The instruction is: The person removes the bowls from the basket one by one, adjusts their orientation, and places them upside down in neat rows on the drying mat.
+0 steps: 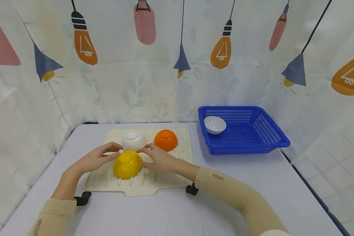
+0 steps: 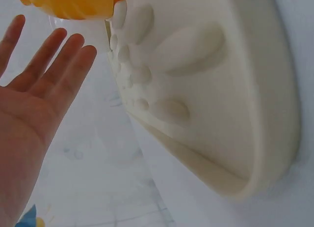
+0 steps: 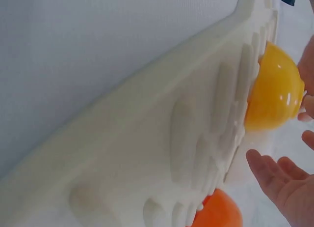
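Note:
An upturned yellow bowl (image 1: 127, 165) rests on a ribbed cream drying mat (image 1: 171, 178). My left hand (image 1: 101, 156) is at the bowl's upper left, thumb tip close to its base, fingers loosely extended. From the right, my right hand (image 1: 159, 159) reaches to the same bowl, its thumb at the bowl's side and its fingers above. In the right wrist view, gaps show between that hand's fingers and the yellow bowl (image 3: 274, 89). Just behind stands an upturned white bowl (image 1: 134, 140), partly covered by the fingertips. An upturned orange bowl (image 1: 166, 140) sits to its right.
At the back right of the white-covered table (image 1: 171, 213) stands a blue plastic basket (image 1: 242, 150). Inside its left end, a white bowl (image 1: 214, 125) lies with its opening up. A printed curtain (image 1: 159, 85) hangs behind the table.

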Available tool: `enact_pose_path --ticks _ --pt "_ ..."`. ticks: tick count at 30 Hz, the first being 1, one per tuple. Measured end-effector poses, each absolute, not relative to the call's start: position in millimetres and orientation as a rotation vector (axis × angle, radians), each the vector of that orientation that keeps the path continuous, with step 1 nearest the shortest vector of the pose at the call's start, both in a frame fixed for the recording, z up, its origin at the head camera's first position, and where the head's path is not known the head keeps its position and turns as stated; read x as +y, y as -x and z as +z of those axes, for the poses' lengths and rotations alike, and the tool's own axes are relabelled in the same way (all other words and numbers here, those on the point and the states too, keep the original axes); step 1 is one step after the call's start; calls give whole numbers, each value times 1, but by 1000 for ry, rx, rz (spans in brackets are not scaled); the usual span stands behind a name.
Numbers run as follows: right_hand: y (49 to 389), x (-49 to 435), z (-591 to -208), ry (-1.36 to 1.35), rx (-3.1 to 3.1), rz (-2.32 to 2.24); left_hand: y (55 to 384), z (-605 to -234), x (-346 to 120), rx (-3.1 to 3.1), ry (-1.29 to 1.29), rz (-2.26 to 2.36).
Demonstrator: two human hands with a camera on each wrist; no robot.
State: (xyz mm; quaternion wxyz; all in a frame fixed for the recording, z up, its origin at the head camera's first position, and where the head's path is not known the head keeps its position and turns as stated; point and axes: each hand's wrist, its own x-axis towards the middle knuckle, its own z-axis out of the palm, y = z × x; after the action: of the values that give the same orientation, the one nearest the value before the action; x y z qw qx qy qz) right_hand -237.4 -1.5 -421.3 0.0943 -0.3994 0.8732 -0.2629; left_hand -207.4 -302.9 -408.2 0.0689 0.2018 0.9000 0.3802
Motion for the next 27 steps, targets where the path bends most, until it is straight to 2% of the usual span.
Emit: enact_pose_path --ticks 9,17,27 --pt "246 18 -412 1287 2591 -847 220 -408 -326 2838 -247 1082" --pt "247 36 -396 1327 2578 -894 226 -408 -339 2659 56 1146" --pt "251 58 -385 1308 2592 -1015 234 -413 -349 2553 167 1132"
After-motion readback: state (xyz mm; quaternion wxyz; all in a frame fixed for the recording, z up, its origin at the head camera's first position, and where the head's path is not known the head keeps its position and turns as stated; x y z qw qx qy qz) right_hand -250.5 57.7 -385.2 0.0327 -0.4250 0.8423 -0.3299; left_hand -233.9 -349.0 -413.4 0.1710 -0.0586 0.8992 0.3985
